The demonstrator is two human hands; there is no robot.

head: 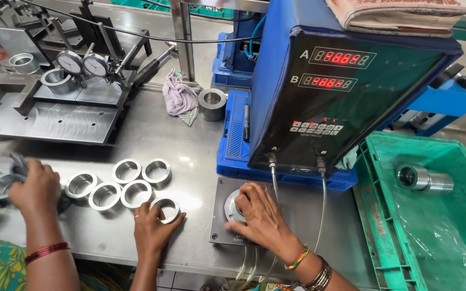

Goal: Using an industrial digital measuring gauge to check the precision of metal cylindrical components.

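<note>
The left hand (151, 227) fingers hold a shiny ring (167, 209) on the desk (190, 161). The right hand (260, 215) fingers grip another ring (233, 207) on a dark plate (219, 226).

My right hand (260, 213) covers most of the ring (234, 207) on the gauge plate (219, 229), so I cannot tell how it sits. The bottom edge cuts off my left forearm. A co-worker's hand (36, 186) hides one ring's rim.

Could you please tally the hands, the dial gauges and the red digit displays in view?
Hands: 3
Dial gauges: 2
Red digit displays: 2
Total: 7
</note>
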